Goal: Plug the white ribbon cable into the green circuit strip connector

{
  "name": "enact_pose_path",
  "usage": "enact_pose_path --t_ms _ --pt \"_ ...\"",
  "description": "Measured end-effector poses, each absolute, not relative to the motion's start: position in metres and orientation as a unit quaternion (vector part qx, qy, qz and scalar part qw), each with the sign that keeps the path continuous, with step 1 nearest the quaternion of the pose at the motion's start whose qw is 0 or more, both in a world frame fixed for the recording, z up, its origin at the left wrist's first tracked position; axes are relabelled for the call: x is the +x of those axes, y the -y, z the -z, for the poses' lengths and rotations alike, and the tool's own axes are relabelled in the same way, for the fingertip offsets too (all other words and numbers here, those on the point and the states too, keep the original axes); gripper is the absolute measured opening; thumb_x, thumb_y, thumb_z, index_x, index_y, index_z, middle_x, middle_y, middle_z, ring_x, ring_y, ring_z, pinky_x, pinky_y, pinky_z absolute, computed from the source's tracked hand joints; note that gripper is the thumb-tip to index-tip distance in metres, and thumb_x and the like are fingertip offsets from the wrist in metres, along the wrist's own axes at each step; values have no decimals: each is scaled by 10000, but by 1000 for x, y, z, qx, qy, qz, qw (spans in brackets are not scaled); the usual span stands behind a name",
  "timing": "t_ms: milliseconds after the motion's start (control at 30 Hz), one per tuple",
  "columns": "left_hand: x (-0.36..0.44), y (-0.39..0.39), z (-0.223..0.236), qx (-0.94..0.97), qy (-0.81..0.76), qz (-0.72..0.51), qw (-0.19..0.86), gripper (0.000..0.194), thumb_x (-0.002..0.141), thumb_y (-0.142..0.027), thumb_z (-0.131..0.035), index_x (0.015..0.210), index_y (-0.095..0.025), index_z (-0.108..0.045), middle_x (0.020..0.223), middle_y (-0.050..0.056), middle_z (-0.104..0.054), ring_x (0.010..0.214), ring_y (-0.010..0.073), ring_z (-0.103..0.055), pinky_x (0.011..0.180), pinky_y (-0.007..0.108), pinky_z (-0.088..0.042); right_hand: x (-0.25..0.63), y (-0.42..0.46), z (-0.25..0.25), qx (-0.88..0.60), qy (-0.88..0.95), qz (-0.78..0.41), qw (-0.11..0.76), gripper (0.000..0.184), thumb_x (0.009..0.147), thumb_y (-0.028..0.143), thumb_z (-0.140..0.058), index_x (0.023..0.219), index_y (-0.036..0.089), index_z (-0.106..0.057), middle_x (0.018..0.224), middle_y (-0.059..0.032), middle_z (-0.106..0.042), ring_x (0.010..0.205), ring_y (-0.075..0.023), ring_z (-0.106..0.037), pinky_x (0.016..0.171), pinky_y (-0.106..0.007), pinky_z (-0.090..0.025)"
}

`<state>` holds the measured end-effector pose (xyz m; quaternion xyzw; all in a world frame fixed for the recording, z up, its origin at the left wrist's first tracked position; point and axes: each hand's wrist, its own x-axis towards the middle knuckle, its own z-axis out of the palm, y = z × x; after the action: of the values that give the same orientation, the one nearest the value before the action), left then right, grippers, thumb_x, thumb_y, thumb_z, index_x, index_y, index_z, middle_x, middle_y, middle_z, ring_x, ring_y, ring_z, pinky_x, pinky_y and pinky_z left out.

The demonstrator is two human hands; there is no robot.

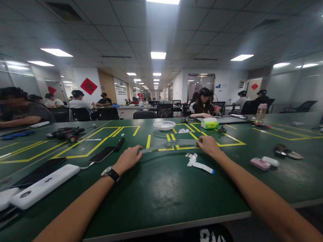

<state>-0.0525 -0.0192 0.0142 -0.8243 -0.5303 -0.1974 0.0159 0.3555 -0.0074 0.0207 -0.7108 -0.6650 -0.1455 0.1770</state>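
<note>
Clear and thin, a strip (170,145) spans the gap between the two hands, the left hand (133,156) pinching its left end and the right hand (207,145) its right end, above the green surface (164,191). On the far side sits a white basket (164,125); nearer, beside the right hand, lies a white ribbon piece (203,167) with a blue tip.
</note>
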Motion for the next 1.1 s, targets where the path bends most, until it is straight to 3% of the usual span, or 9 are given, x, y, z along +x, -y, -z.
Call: enact_pose_path --t_ms 200,867,1100 --pt "-45 23 -17 -822 512 251 6 416 939 -333 -442 1317 -164 -482 947 96 -699 852 243 -674 755 306 -486 359 5 -19 -737 640 128 173 280 857 360 -584 1015 153 -685 972 -135 -708 939 -243 -649 788 -281 -440" --pt "-40 32 -23 -811 511 273 77 435 920 -276 -485 1335 -147 -466 1060 94 -671 1007 261 -576 877 352 -464 356 11 -21 -760 616 131 163 236 881 336 -563 987 142 -646 953 -163 -693 907 -259 -665 725 -290 -464" --pt "-42 31 -19 -794 537 255 126 434 914 -276 -501 1336 -179 -471 1338 108 -521 1159 292 -478 929 403 -443 349 14 -19 -748 630 142 153 224 898 324 -541 998 145 -630 968 -163 -693 930 -265 -663 761 -308 -459"
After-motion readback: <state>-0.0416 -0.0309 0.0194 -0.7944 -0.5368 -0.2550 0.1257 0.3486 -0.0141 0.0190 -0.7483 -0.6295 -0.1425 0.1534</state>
